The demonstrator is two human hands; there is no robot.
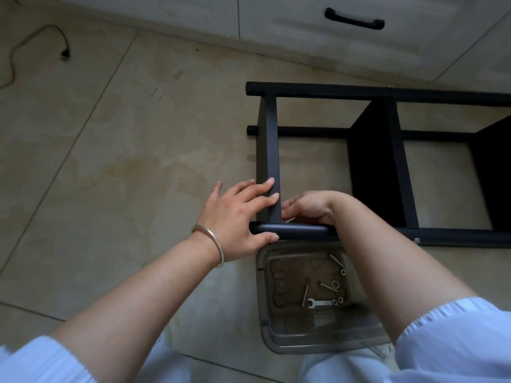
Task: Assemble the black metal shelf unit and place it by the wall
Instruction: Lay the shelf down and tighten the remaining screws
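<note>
The black metal shelf unit (381, 161) lies on its side on the beige tiled floor (110, 167), filling the frame from centre out toward three o'clock, its long round tubes running left to right and its flat panels crossing between them. The left hand (237, 214), a silver bangle (213, 241) on its wrist, is clamped around the near tube's end, thumb curled under it and fingers laid over the end panel. The right hand (307, 205) reaches inside the frame just to the right of that panel; its fingers are hidden, so I cannot tell whether they grip anything. At six o'clock, just below the near tube, a clear plastic tray (265, 313) holds a small silver spanner (320, 302), bolts and nuts. White cabinets with a black handle (354, 19) sit at twelve o'clock.
</note>
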